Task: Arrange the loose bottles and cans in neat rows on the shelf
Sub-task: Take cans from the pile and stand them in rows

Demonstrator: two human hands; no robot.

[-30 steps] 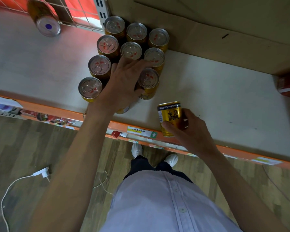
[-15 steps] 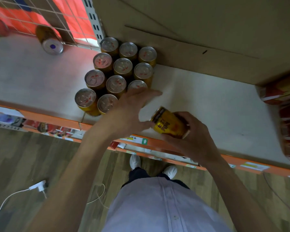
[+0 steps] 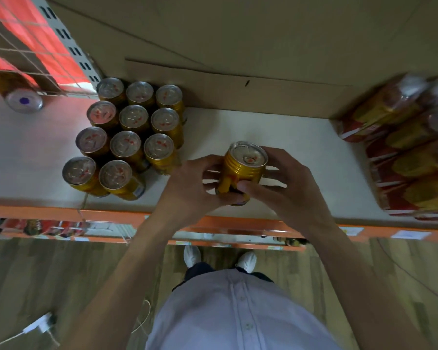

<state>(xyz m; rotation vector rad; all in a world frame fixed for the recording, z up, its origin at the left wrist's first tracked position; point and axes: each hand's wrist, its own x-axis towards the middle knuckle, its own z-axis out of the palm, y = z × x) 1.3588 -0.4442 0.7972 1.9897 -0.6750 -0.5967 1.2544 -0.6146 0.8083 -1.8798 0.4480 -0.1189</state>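
Note:
A gold can [image 3: 243,170] stands upright over the white shelf [image 3: 263,132], right of centre near the front edge. My left hand [image 3: 190,188] grips its left side and my right hand [image 3: 286,188] grips its right side, thumbs across the front. Left of it stands a block of several gold cans [image 3: 129,137] with silver tops, lined up in three columns; the front row holds two cans and a gap on its right.
A lone can [image 3: 20,97] lies on its side at the far left by a wire grid. Shrink-wrapped packs of cans [image 3: 412,152] fill the right end of the shelf. A cardboard wall [image 3: 238,84] backs the shelf. The orange front rail [image 3: 61,213] runs below.
My left hand left the can block and came right to grip the can with my right hand. The can was lifted, tipped, then turned upright. The camera view shifted right.

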